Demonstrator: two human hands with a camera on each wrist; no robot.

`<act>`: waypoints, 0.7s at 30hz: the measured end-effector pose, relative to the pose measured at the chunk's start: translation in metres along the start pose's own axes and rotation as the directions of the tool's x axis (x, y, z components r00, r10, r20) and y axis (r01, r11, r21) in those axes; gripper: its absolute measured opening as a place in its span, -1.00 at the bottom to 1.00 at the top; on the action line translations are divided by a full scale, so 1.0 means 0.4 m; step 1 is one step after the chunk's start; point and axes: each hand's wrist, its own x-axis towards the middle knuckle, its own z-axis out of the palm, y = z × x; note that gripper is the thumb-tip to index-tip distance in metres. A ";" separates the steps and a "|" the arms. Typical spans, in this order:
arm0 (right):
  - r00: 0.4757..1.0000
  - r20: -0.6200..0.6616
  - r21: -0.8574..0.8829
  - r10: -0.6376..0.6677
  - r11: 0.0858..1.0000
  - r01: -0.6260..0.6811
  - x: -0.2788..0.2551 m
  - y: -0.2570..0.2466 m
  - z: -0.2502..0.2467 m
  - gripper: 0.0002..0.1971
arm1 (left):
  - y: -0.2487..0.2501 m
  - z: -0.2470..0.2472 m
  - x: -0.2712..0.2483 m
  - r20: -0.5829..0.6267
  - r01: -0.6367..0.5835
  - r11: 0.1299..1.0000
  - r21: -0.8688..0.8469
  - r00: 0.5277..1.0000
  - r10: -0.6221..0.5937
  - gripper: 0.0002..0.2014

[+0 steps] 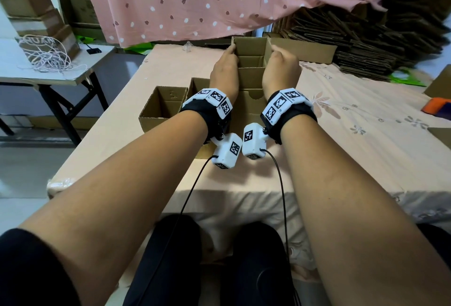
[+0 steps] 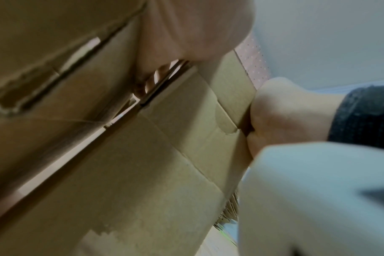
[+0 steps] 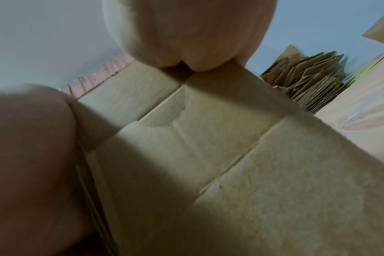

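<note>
I have the cardboard box [image 1: 251,78] squarely between my hands, with left hand [image 1: 224,71] and right hand [image 1: 280,71] each pinching a side wall's far top edge, so I'd squeeze evenly and gently to avoid buckling either wall.

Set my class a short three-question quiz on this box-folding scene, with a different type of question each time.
1. True or false: the left hand and the right hand each hold a side wall of the open brown cardboard box.
2. Where is the stack of flattened brown cardboard sheets? A: inside the box. B: behind the box, to the right. C: on the person's lap.
3. Fill in: the tangle of pale string lies on a grey side table to the person's ____.
Key: 1 true; 2 B; 3 left.
</note>
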 end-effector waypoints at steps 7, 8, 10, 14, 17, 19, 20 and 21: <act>1.000 -0.013 -0.018 0.011 1.000 -0.011 0.000 0.000 0.001 -0.56 | 0.016 -0.002 -0.021 -0.019 -0.035 0.999 0.029 0.999 0.035 -0.37; 1.000 -0.013 -0.019 0.013 1.000 -0.013 0.000 0.000 0.001 -0.56 | 0.015 -0.002 -0.019 -0.023 -0.031 0.999 0.024 0.999 0.032 -0.37; 1.000 -0.016 -0.021 0.014 1.000 -0.014 0.000 0.001 0.002 -0.56 | 0.017 -0.002 -0.019 -0.021 -0.025 1.000 0.015 0.999 0.026 -0.35; 1.000 -0.015 -0.031 0.016 0.999 -0.016 0.001 0.001 0.001 -0.56 | 0.020 -0.002 -0.021 -0.014 -0.016 1.000 -0.015 1.000 0.016 -0.38; 1.000 -0.015 -0.032 0.017 0.999 -0.018 0.001 0.000 0.000 -0.56 | 0.009 0.002 -0.015 -0.014 -0.032 0.999 0.004 0.999 0.032 -0.38; 1.000 -0.013 -0.038 0.022 0.999 -0.023 0.001 -0.001 -0.002 -0.57 | 0.003 0.003 -0.009 -0.016 -0.036 0.999 0.017 0.999 0.036 -0.36; 1.000 -0.013 -0.039 0.024 0.999 -0.024 0.000 -0.001 -0.002 -0.57 | 0.002 0.004 -0.007 -0.015 -0.031 0.999 0.016 0.999 0.031 -0.35; 1.000 -0.013 -0.040 0.024 0.999 -0.025 0.000 -0.002 -0.002 -0.57 | -0.001 0.005 -0.004 -0.014 -0.025 1.000 0.004 1.000 0.025 -0.33</act>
